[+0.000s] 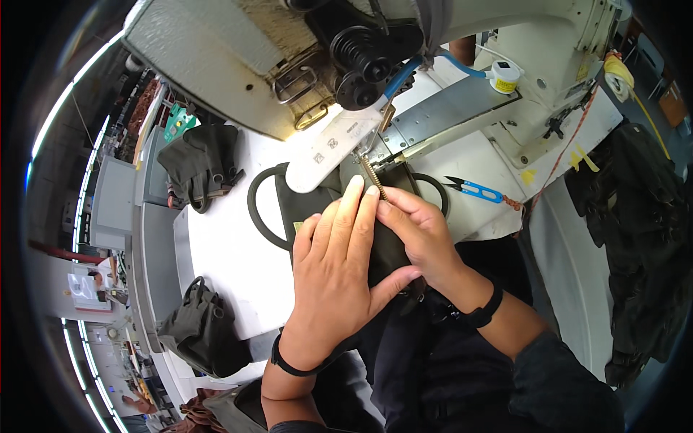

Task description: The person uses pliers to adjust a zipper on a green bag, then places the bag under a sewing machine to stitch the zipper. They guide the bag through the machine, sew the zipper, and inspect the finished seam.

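Observation:
A dark olive bag (292, 206) with round tube handles lies under the head of a sewing machine (209, 61). A metal-toothed zipper (373, 175) runs from the presser foot (363, 153) toward my fingers. My left hand (332, 263) lies flat on the bag, its fingers stretched out and the tips beside the zipper. My right hand (427, 234) is closed, thumb and forefinger pinching the bag at the zipper's near end. My palms and fingers hide much of the bag's body.
Blue thread snips (478, 190) lie on the white table to the right. Two more dark bags, one far left (198, 162) and one near left (203, 332), stand along the table's left edge. Dark bags (639, 245) are piled at the right. A small white bottle (505, 76) sits on the machine.

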Available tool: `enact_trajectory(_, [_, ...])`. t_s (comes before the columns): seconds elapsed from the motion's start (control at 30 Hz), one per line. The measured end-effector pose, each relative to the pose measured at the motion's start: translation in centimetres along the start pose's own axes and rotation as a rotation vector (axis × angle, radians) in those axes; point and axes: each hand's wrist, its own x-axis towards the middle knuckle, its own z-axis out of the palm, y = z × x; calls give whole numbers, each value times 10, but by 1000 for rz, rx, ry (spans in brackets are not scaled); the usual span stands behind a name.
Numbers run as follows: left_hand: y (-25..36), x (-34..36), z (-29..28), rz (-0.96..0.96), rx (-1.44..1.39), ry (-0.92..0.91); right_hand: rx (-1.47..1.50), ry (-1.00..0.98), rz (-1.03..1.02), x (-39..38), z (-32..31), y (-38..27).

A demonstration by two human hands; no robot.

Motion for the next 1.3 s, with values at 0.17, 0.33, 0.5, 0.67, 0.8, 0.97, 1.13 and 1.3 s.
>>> enact_trajectory(0.17, [-1, -1, 1, -24, -11, -22, -42, -30, -3, 2, -6, 8])
enact_trajectory(0.33, [0, 6, 1, -26, 2, -36, 42, -33, 1, 6, -5, 9])
enact_trajectory(0.5, [1, 6, 1, -46, -15, -37, 38, -45, 9, 8, -5, 5])
enact_trajectory(0.67, [0, 10, 3, -59, -36, -18, 81, -48, 7, 13, -5, 5])
enact_trajectory(0.8, [-3, 14, 9, -62, -50, 23, 4, -38, 55, 22, -11, 2])
enact_trajectory(0.97, [-4, 17, 9, -67, -62, 63, 9, -44, 17, 24, -10, 4])
enact_trajectory(1.13, [-2, 20, 9, -53, -63, 86, -21, -14, -36, 27, -10, 6])
enact_trajectory(1.3, [-4, 21, 12, -60, -96, 100, -38, -23, -41, 30, -15, 9])
